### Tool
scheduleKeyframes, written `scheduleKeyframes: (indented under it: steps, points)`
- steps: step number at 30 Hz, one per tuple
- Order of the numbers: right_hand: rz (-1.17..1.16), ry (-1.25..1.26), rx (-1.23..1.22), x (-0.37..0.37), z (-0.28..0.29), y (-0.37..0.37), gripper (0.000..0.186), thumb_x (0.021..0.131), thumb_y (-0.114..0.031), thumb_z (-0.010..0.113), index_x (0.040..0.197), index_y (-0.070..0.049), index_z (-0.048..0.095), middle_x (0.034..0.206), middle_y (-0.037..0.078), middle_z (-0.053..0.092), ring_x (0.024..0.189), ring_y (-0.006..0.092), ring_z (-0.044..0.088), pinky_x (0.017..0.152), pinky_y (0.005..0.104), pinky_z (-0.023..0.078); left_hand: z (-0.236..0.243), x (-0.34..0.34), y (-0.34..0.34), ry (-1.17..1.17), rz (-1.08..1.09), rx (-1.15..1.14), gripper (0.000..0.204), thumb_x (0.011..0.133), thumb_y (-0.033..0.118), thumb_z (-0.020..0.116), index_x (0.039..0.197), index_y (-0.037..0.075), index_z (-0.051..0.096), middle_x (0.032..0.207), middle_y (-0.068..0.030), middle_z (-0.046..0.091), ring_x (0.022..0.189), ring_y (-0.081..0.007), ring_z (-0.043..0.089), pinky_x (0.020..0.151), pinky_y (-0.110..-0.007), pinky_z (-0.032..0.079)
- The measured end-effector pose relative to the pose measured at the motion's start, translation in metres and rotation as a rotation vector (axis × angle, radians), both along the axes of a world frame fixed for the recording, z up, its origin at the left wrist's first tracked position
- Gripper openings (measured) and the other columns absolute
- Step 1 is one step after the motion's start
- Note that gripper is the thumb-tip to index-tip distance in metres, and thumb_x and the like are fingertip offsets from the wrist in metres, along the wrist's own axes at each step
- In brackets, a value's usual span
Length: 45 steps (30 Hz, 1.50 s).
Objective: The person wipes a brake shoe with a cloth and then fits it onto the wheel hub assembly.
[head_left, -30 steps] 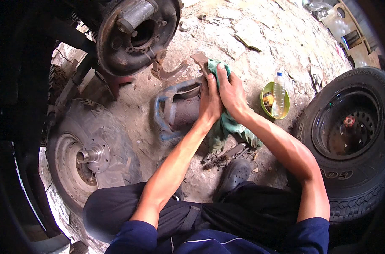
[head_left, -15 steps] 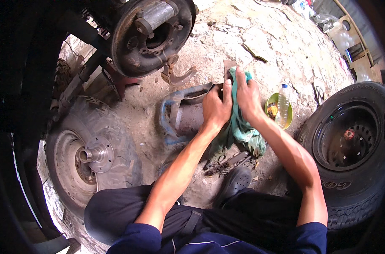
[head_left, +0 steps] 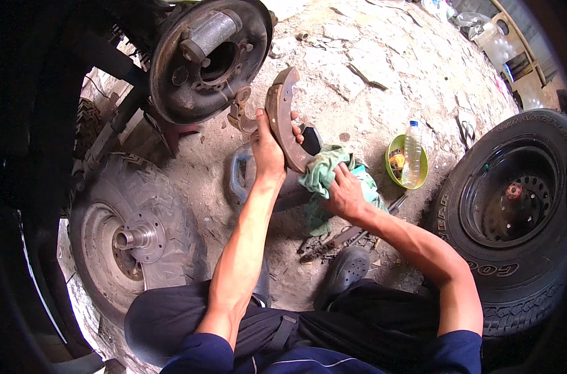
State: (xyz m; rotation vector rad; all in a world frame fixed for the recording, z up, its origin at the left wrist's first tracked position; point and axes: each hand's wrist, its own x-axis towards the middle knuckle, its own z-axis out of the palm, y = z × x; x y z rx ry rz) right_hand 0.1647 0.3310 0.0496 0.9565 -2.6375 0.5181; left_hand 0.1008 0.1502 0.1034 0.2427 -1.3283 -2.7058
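Note:
A curved, rusty-brown brake shoe (head_left: 278, 115) stands raised in front of me, its lower end tilted toward the right. My left hand (head_left: 269, 153) is closed around its middle, thumb on the near face and fingertips showing behind. In my right hand (head_left: 346, 196) a crumpled green rag (head_left: 323, 169) is bunched, pressed to the shoe's lower end. The rag's loose part hangs below the hand. Another curved brake shoe (head_left: 238, 113) lies on the ground by the drum backing plate (head_left: 165, 87). Beneath my hands is a cut-open blue container (head_left: 235, 177), partly covered by my arm.
To the left a tyre (head_left: 171, 199) lies with a metal hub (head_left: 147, 235) on its rim. A larger wheel (head_left: 452, 230) leans at the right. Near it sits a green bowl (head_left: 424, 168) with a clear bottle (head_left: 413, 153). Tools (head_left: 333, 243) lie before my shoe (head_left: 349, 271).
The brake shoe now stands higher and in plain view in my left hand, which moved left. My right hand has come down and nearer with the rag, now at the shoe's lower end.

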Motion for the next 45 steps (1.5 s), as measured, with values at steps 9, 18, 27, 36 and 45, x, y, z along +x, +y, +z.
scheduleKeyframes:
  steps: [9,18,27,36,45]
  points:
    - [-0.535,-0.628,-0.576,-0.044,-0.026,0.093,0.04,0.095,-0.039,0.055,0.101,-0.001,0.065,0.074,0.008,0.065,0.067,0.0188,0.062,0.061,0.0339,0.048,0.018,-0.002,-0.034,0.02,-0.149,0.21,0.068,0.099,0.057,0.032,0.115,-0.004,0.056,0.071,-0.0059,0.058,0.062,-0.0181,0.058,0.064,-0.033,0.052]
    - [-0.051,-0.321,-0.663,-0.027,0.092,-0.011,0.039,0.1,-0.035,0.044,0.105,0.0,0.061,0.079,0.012,0.067,0.07,0.0224,0.064,0.065,0.0371,0.052,0.003,0.003,-0.015,-0.075,-0.177,0.15,0.063,0.101,0.054,0.027,0.116,0.001,0.057,0.072,-0.0046,0.059,0.063,-0.0144,0.059,0.061,-0.028,0.052]
    - [-0.179,-0.564,-0.3,-0.019,0.041,-0.017,0.036,0.095,-0.035,0.05,0.083,-0.002,0.057,0.062,0.024,0.055,0.06,0.0461,0.055,0.055,0.0508,0.041,0.002,0.021,0.015,-0.143,-0.108,0.016,0.058,0.101,0.051,0.036,0.105,0.002,0.067,0.087,-0.0071,0.07,0.068,-0.0106,0.061,0.062,-0.026,0.051]
    - [-0.006,-0.288,-0.355,-0.013,0.015,0.007,0.029,0.088,-0.032,0.065,0.085,-0.003,0.06,0.066,0.02,0.058,0.06,0.0403,0.058,0.054,0.046,0.044,0.012,0.024,0.021,-0.119,-0.161,0.064,0.058,0.1,0.05,0.04,0.102,0.0,0.067,0.08,-0.0103,0.069,0.054,-0.0127,0.06,0.049,-0.027,0.05]
    - [-0.036,-0.242,-0.345,-0.014,-0.004,0.028,0.028,0.087,-0.03,0.065,0.087,-0.003,0.06,0.066,0.018,0.058,0.06,0.0393,0.058,0.055,0.0453,0.046,0.012,0.025,0.027,-0.074,-0.244,-0.03,0.066,0.099,0.055,0.035,0.098,-0.002,0.066,0.065,-0.007,0.063,0.053,-0.0141,0.058,0.051,-0.027,0.05]
